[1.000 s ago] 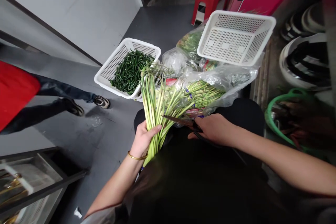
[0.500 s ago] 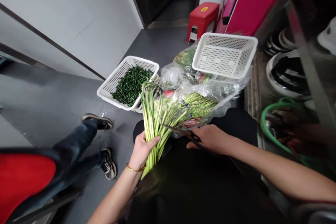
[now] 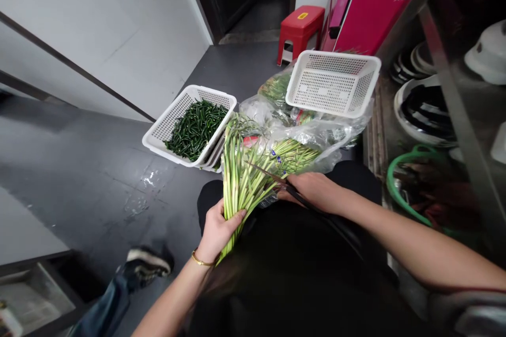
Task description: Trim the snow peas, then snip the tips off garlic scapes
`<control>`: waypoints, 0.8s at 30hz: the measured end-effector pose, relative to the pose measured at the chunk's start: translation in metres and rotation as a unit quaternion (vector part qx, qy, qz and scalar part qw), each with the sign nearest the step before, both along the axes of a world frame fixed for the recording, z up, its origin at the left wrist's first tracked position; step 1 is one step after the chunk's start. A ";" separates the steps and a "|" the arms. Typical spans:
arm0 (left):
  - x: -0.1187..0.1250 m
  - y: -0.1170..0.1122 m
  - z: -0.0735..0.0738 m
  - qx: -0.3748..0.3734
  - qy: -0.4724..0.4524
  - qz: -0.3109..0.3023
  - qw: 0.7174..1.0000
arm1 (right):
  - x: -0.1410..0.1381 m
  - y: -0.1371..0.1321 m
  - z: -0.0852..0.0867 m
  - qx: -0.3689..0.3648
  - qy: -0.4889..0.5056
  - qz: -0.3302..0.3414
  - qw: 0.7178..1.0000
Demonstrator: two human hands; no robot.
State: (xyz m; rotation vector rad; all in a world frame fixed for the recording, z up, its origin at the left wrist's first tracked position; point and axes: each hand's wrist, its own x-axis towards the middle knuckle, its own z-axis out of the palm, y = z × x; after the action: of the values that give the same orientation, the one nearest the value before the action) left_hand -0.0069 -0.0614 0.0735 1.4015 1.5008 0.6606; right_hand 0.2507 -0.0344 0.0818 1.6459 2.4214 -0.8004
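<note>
My left hand (image 3: 222,226) is wrapped round the lower stalks of a bunch of garlic scapes (image 3: 237,179), long and pale green, fanning out away from me above my lap. In my right hand (image 3: 314,189) is a pair of dark scissors (image 3: 272,175), its pointed blades reaching left across the stalks. Whether the blades are parted is hard to make out. Beyond the hands, more bundled scapes (image 3: 296,155) with blue bands lie in a clear plastic bag (image 3: 330,142).
A white basket (image 3: 162,129) of green chillies stands on the floor at left. Another white basket (image 3: 334,84) rests on the bags. Behind are a red stool (image 3: 302,29) and a pink cabinet (image 3: 375,5). A shelf with a green basket (image 3: 395,189) is at right. A person's shoe (image 3: 148,263) shows lower left.
The bunch and my left hand have shifted slightly right, and the scissors sit a little higher across the stalks. The person at left has moved mostly out of view.
</note>
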 end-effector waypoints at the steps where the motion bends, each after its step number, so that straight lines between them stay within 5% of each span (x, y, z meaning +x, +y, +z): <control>1: 0.000 0.000 0.000 -0.004 -0.008 0.003 1.000 | 0.000 -0.001 0.000 0.002 -0.003 0.000 1.000; 8: -0.004 0.000 -0.008 -0.063 -0.097 0.030 0.993 | 0.001 -0.006 0.004 -0.002 -0.018 -0.007 1.000; 16: -0.012 0.001 -0.016 -0.113 -0.195 0.148 0.963 | 0.022 -0.012 0.007 -0.027 -0.019 -0.022 0.999; 24: -0.008 0.000 -0.015 -0.093 -0.172 0.119 0.973 | 0.005 -0.021 0.022 -0.034 0.052 0.014 0.998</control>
State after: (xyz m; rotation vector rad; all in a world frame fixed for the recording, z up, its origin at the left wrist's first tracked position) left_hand -0.0151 -0.0616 0.0584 0.9185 1.4195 0.8410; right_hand 0.2560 -0.0554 0.1041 1.5812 2.4491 -0.9748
